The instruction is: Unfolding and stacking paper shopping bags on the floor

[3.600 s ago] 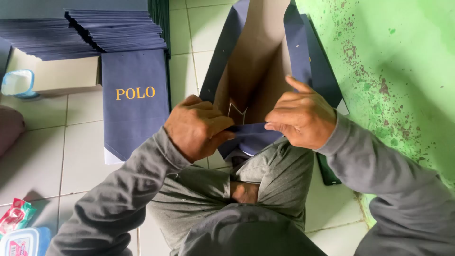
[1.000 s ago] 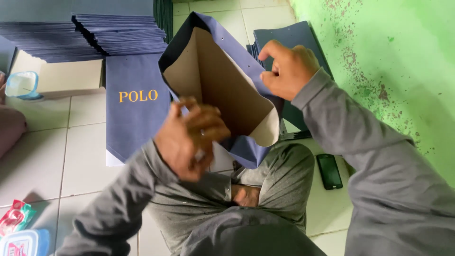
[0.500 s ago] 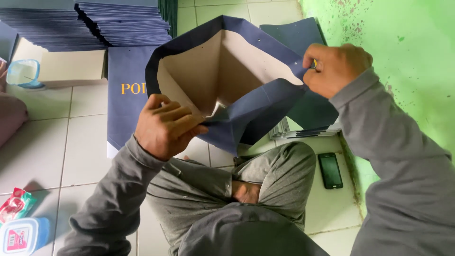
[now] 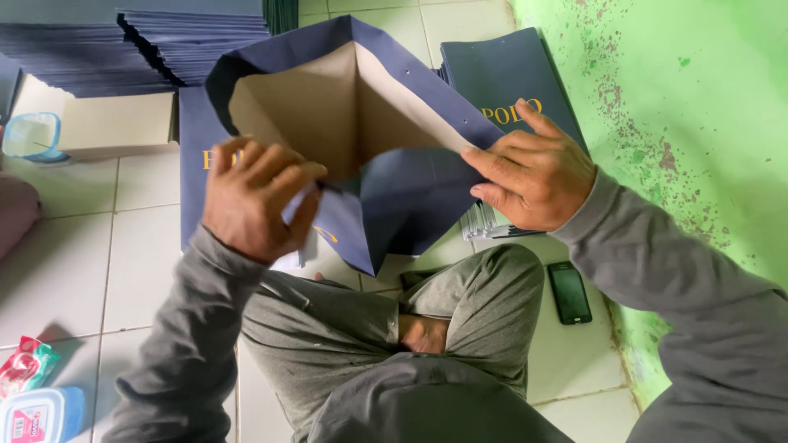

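Both hands grip the open navy paper bag (image 4: pixel 394 189) — left hand (image 4: pixel 254 201) pinching its near edge, right hand (image 4: pixel 533 176) its side.

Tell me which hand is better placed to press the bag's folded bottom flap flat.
Probably the left hand: its fingers already pinch the folded flap of the navy paper bag, while the right hand steadies the side.

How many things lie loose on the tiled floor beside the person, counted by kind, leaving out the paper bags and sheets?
Black phone: 1
Clear blue-rimmed plastic container: 1
Blue-lidded plastic box: 1
Red and green packet: 1
Total: 4
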